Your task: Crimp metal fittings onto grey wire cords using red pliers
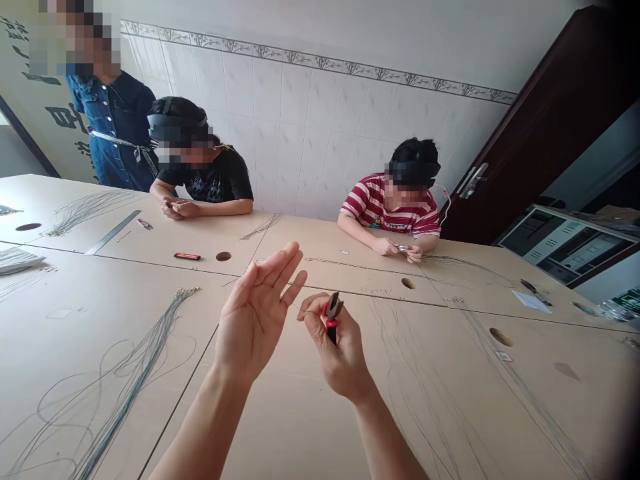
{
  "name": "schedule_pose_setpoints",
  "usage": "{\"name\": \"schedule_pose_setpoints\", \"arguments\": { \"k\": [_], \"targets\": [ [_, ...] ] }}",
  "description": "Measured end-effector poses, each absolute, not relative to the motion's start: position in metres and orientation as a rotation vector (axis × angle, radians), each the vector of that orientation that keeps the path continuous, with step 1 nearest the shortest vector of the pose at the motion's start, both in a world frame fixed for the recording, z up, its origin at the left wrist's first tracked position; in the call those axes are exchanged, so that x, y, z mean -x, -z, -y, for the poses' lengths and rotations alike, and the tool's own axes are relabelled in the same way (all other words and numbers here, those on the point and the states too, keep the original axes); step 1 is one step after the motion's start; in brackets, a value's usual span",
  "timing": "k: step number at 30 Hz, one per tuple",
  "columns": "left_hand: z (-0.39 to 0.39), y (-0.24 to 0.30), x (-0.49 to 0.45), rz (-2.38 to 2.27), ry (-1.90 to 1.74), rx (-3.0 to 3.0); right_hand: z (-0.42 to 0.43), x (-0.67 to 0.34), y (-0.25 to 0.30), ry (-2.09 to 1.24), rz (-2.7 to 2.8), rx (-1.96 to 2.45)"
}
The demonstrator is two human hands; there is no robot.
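Note:
My left hand [256, 308] is raised above the beige table [310, 413], palm turned inward, fingers stretched out and holding nothing. My right hand [336, 350] is just to its right, fingers wrapped round small red-handled pliers [331, 312]. A thin wire [303, 311] runs from the pliers' jaws toward my left hand's fingers. Below and left of my left arm a bundle of long thin wires [135, 373] lies spread on the table.
Two seated people work with small parts across the table, one in black [210, 177], one in a red striped shirt [395, 207]. A third person in denim [113, 123] stands at far left. More wires [450, 400], a metal ruler [113, 232], another pair of pliers [535, 291] and cable holes are on the table.

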State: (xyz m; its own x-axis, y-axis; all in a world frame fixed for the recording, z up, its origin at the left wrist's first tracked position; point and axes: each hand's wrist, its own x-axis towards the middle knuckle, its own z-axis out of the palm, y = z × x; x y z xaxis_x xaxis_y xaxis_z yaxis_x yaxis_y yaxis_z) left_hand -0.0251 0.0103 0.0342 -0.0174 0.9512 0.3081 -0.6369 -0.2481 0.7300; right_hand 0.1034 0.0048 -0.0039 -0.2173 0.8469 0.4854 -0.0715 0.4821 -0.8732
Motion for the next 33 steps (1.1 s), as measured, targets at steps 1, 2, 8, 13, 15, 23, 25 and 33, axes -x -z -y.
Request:
{"name": "schedule_pose_setpoints", "arguments": {
  "k": [1,2,8,13,15,23,25,33],
  "targets": [
    [-0.009,-0.034,0.024,-0.495,-1.591,-0.962,-0.005,-0.103,0.004,-0.976,1.57,0.695],
    [-0.008,-0.034,0.023,-0.53,-1.582,-1.006,-0.004,-0.102,0.004,-0.969,1.572,0.689],
    [-0.002,-0.031,0.021,-0.915,-1.478,-1.396,-0.004,-0.105,0.0,-0.891,1.588,0.74],
    [0.003,-0.031,0.027,-1.067,-1.383,-1.684,-0.006,-0.107,0.001,-0.793,1.567,0.771],
    [0.005,-0.031,0.029,-1.067,-1.345,-1.695,-0.006,-0.107,0.002,-0.752,1.567,0.777],
    [0.004,-0.032,0.03,-1.275,-1.223,-1.715,-0.007,-0.109,0.002,-0.694,1.572,0.799],
    [0.003,-0.031,0.03,-1.273,-1.202,-1.702,-0.007,-0.109,0.002,-0.692,1.581,0.803],
    [0.002,-0.031,0.031,-1.28,-1.199,-1.639,-0.008,-0.11,0.002,-0.766,1.576,0.79]
  ]
}}
